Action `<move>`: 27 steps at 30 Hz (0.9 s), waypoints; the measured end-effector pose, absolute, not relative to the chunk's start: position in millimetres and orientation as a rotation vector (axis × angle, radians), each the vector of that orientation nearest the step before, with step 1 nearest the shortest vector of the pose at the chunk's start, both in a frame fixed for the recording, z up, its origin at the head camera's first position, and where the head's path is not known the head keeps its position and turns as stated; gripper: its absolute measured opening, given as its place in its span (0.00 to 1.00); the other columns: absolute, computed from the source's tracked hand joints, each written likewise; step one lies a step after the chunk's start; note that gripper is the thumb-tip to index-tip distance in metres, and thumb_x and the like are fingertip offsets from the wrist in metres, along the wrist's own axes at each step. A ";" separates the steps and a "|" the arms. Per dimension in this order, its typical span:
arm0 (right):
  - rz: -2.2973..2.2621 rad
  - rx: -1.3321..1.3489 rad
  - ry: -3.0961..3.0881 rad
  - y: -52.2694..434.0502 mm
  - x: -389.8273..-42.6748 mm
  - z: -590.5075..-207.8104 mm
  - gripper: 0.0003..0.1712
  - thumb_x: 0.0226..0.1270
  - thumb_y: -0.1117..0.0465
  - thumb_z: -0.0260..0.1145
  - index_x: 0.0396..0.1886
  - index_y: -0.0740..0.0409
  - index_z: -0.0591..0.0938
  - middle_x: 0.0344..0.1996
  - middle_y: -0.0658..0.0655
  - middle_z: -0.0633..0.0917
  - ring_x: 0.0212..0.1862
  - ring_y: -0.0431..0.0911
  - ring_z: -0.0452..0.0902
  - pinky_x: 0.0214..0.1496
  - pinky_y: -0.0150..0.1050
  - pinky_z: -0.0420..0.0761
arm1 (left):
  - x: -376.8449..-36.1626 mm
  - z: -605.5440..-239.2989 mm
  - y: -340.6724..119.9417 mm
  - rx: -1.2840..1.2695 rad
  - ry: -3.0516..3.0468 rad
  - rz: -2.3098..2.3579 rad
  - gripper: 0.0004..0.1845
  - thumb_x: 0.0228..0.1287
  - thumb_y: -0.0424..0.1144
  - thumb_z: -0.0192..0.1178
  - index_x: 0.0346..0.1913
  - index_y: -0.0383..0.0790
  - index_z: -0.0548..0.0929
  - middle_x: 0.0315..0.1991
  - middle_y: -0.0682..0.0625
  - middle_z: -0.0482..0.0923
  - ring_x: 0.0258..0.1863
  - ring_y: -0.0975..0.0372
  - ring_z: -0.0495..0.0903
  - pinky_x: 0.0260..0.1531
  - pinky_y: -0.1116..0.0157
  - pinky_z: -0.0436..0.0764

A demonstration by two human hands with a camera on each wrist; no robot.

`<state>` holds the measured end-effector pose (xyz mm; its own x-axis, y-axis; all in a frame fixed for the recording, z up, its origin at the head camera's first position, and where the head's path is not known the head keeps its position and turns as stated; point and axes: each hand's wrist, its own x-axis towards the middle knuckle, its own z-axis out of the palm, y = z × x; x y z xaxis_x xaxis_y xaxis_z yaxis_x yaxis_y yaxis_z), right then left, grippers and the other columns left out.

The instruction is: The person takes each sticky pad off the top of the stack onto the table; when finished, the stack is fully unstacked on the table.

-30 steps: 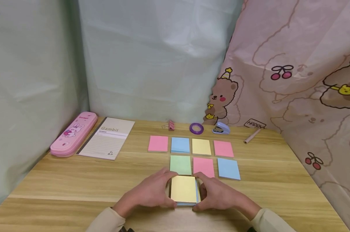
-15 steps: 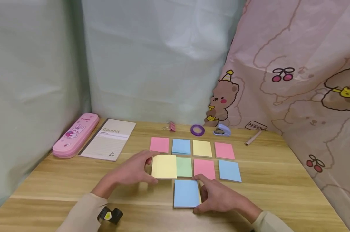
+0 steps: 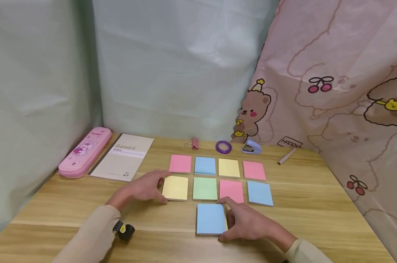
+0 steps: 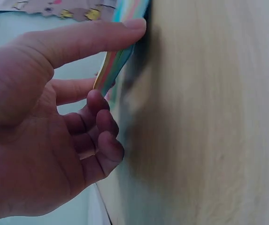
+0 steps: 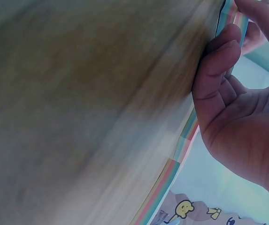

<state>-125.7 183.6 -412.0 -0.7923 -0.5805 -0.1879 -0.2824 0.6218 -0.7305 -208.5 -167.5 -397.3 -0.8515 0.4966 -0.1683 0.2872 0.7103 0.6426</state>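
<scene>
Two pads in hand: left hand (image 3: 142, 190) pinches yellow pad (image 3: 175, 188) by its left edge, mid-tabletop (image 3: 317, 204); right hand (image 3: 248, 223) grips blue pad (image 3: 211, 219) nearer the front edge. Risk — either pad dragged askew, knocking the green pad (image 3: 204, 188).

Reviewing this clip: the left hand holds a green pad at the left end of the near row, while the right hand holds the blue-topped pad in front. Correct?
Not quite. The pad under the left hand is the yellow pad, not green; the green pad lies beside it, as the head view shows. The right hand does hold the blue-topped pad.
</scene>
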 end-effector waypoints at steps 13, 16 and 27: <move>-1.002 -0.667 2.428 184.8 -126.4 -411.9 0.51 0.54 0.51 0.85 0.73 0.53 0.67 0.21 0.43 0.82 0.23 0.33 0.72 0.26 0.29 0.73 | -217.5 -403.0 -164.1 0.599 2.584 0.819 0.49 0.47 0.40 0.83 0.75 0.39 0.73 0.48 0.46 0.75 0.48 0.54 0.71 0.48 0.57 0.75; -1.001 -0.659 2.427 184.2 -126.2 -410.9 0.51 0.54 0.51 0.85 0.73 0.53 0.67 0.21 0.43 0.82 0.23 0.33 0.72 0.26 0.29 0.73 | -217.7 -404.4 -164.3 0.598 2.586 0.816 0.49 0.47 0.40 0.83 0.75 0.38 0.73 0.47 0.47 0.75 0.48 0.54 0.70 0.47 0.58 0.74; -1.001 -0.674 2.438 183.9 -125.4 -411.8 0.50 0.54 0.52 0.85 0.72 0.53 0.67 0.21 0.42 0.81 0.23 0.32 0.72 0.26 0.28 0.72 | -213.6 -399.2 -164.9 0.577 2.583 0.811 0.55 0.46 0.43 0.84 0.79 0.39 0.68 0.58 0.42 0.76 0.53 0.52 0.73 0.60 0.47 0.78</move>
